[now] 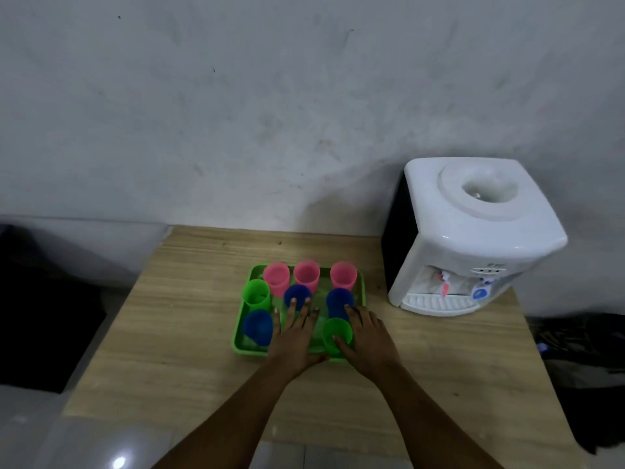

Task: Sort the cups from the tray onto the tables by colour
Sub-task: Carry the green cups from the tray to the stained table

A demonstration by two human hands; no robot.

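Grey, scuffed plaster wall [236, 113] behind; dim light. A pale wood-grain counter [176, 333] stands against it, with glossy floor tiles [101, 448] at the near edge.

Green tray [241, 346] sits mid-counter. Cups on it, all upright as far as can be judged:
- back row, three pink cups: left [276, 278], middle [306, 275], right [343, 275]
- middle row, a green cup [256, 294] at the left edge, then two blue cups, one at centre [297, 295] and one to the right [339, 301]
- front row, a blue cup [257, 326] at the left and a green cup [334, 331] at the right

Left hand [295, 336] lies over the tray centre, fingers straight and spread, tips reaching the centre blue cup's near side; grasps nothing. Contact with the cup cannot be confirmed.

Right hand [370, 336] is at the front green cup: thumb against its near side, fingers curving round its right side toward the right blue cup. Looks like a grasp on the green cup, which is on the tray.

White tabletop water dispenser [473, 238] stands at the counter's right rear, well apart from the tray, with no bottle fitted, taps and drip grille facing forward. Dark shapes on the floor at both sides, too dim to identify.
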